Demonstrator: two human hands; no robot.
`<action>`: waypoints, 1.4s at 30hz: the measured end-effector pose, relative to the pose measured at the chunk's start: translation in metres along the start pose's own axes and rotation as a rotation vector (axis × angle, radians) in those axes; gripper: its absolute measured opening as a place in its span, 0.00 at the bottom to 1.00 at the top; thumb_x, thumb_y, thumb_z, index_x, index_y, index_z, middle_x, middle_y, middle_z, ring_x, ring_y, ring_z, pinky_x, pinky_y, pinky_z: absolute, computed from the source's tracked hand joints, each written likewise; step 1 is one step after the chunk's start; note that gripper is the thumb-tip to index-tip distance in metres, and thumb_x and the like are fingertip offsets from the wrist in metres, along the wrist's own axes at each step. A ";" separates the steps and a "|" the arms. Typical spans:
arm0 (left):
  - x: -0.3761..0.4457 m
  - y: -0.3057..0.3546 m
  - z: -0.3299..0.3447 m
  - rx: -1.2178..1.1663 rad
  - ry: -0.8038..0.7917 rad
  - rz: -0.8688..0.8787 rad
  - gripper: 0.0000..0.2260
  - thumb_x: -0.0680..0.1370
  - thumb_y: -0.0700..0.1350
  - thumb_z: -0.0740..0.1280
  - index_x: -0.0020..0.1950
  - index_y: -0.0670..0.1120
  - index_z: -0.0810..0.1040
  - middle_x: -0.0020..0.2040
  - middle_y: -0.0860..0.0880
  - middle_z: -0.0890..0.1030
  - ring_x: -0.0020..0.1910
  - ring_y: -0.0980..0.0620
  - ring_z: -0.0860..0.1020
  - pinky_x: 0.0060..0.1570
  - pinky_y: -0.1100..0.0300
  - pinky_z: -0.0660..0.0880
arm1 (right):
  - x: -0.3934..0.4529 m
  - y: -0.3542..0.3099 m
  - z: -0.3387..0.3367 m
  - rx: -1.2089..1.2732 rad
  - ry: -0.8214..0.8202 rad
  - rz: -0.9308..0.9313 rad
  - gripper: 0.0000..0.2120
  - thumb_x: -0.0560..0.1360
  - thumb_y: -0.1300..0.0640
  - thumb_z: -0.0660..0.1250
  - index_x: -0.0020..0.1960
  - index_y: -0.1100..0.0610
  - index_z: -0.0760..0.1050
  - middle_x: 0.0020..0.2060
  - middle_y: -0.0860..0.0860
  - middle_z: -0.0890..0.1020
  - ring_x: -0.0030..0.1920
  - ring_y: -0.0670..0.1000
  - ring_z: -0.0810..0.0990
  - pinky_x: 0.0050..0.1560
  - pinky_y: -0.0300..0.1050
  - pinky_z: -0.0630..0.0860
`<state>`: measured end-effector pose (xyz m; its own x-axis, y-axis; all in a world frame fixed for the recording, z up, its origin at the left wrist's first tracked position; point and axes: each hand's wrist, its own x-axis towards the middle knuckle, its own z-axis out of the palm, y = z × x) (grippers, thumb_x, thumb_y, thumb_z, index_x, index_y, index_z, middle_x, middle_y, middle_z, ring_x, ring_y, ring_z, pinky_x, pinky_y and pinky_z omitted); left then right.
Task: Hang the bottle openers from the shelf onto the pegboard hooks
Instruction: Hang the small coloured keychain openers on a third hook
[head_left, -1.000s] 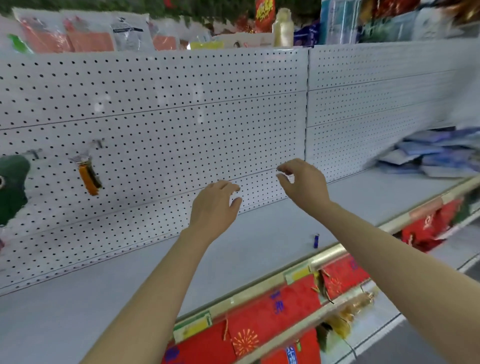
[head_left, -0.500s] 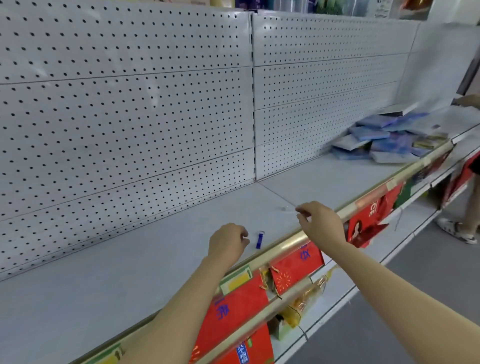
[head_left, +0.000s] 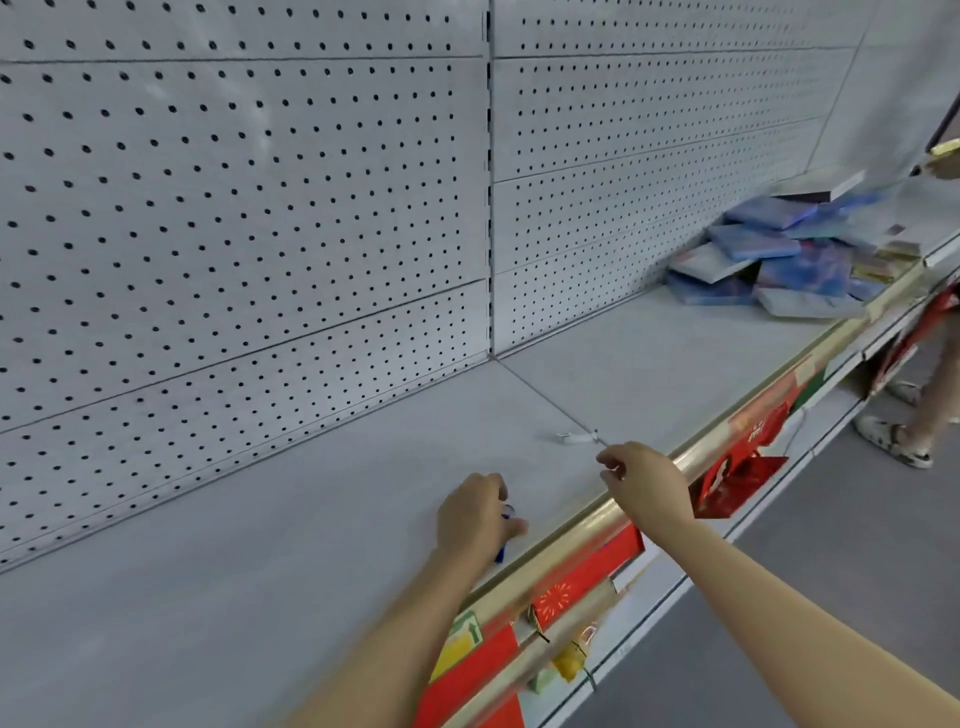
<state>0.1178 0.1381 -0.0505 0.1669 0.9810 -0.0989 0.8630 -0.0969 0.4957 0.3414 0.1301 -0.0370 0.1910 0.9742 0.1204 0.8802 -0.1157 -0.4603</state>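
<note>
My left hand (head_left: 475, 514) rests on the grey shelf (head_left: 260, 571) near its front edge, fingers curled around a small blue bottle opener (head_left: 501, 554); only blue bits show beside the palm. My right hand (head_left: 647, 483) hovers just right of it above the gold shelf rail (head_left: 696, 457), thumb and forefinger drawn close. Just beyond its fingertips a small white metal hook (head_left: 574, 437) lies on the shelf; whether the fingers touch it I cannot tell. The white pegboard (head_left: 234, 208) behind shows no hooks in this view.
A loose pile of blue flat packs (head_left: 769, 265) lies on the shelf at the far right. Red paper goods (head_left: 571, 587) hang below the rail. Another person's feet in sandals (head_left: 893, 436) stand in the aisle at right.
The view has swung right and down; the orange opener hanging on the pegboard is out of sight. Both hands dropped from the pegboard to the shelf front, and my left hand closed over the blue opener.
</note>
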 end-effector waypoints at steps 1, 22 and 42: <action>0.004 -0.002 0.002 -0.006 0.007 0.007 0.15 0.72 0.53 0.75 0.54 0.47 0.79 0.51 0.51 0.78 0.47 0.49 0.78 0.44 0.58 0.73 | 0.007 0.000 0.003 0.003 0.004 -0.001 0.10 0.75 0.59 0.68 0.56 0.54 0.81 0.51 0.50 0.83 0.49 0.52 0.81 0.49 0.47 0.77; -0.022 -0.027 -0.016 -0.500 0.442 -0.230 0.08 0.77 0.45 0.72 0.40 0.57 0.84 0.38 0.67 0.83 0.42 0.66 0.80 0.38 0.70 0.71 | 0.120 0.027 0.010 -0.106 -0.300 -0.062 0.06 0.73 0.57 0.70 0.50 0.53 0.80 0.47 0.51 0.75 0.52 0.56 0.78 0.47 0.45 0.75; -0.093 -0.039 -0.077 -0.926 0.703 -0.336 0.04 0.76 0.41 0.73 0.45 0.48 0.87 0.41 0.52 0.87 0.43 0.52 0.86 0.51 0.57 0.82 | 0.049 -0.073 -0.010 0.580 -0.229 -0.198 0.04 0.68 0.64 0.75 0.36 0.56 0.84 0.30 0.51 0.85 0.29 0.44 0.82 0.36 0.44 0.80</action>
<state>0.0321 0.0635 0.0060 -0.5440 0.8390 0.0067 0.0976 0.0553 0.9937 0.2914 0.1838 0.0115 -0.1044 0.9903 0.0912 0.4995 0.1315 -0.8563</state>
